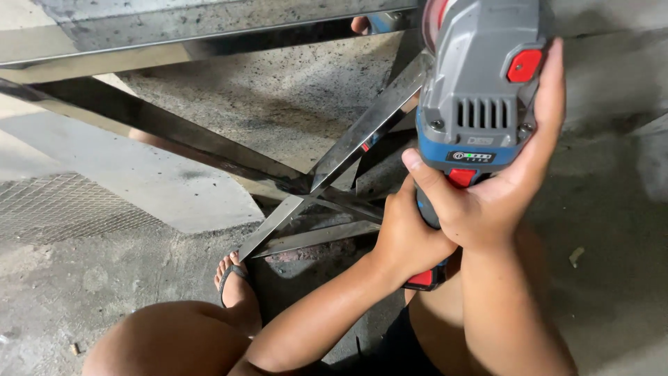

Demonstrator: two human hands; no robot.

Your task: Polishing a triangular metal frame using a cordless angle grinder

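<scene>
Plainly, both hands were clamped on a cordless angle grinder point(480, 90). The right hand point(501, 188) wrapped the grey and blue body from the outer side, thumb across the red switch area and fingers curled up past the red button near the top. Just below it, the left hand point(407, 233) was closed tight around the handle, with the red battery base showing under its heel.

Above the grip, the grinder's head ran out past the top edge of the view, so the disc itself could not be seen. It pointed toward the polished steel frame point(362, 136), whose flat bars crossed beside the tool and just up from the left hand. No sparks showed. The bars looked bright and mirror-like, so the surface work seemed well along, though the spot under the head was hidden, and how much remained could not be judged.

Further out from the grip, a foot in a dark sandal point(233, 278) rested near the lower bar ends on the speckled concrete floor point(278, 97).
</scene>
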